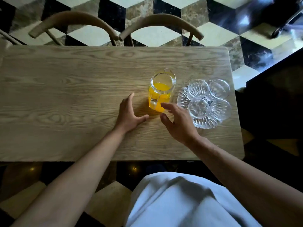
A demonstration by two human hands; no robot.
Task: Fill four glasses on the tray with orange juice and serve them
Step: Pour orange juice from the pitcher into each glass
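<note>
A clear glass jug holding orange juice stands upright near the middle of the wooden table. To its right a cut-glass tray carries several empty clear glasses. My left hand lies open on the table just left of the jug, fingers spread, not touching it. My right hand hovers open in front of the jug, fingertips close to its base and handle, holding nothing.
Two wooden chairs stand tucked in at the far side of the table. The tray sits close to the table's right edge. A patterned tile floor surrounds the table, and dark furniture is on the right.
</note>
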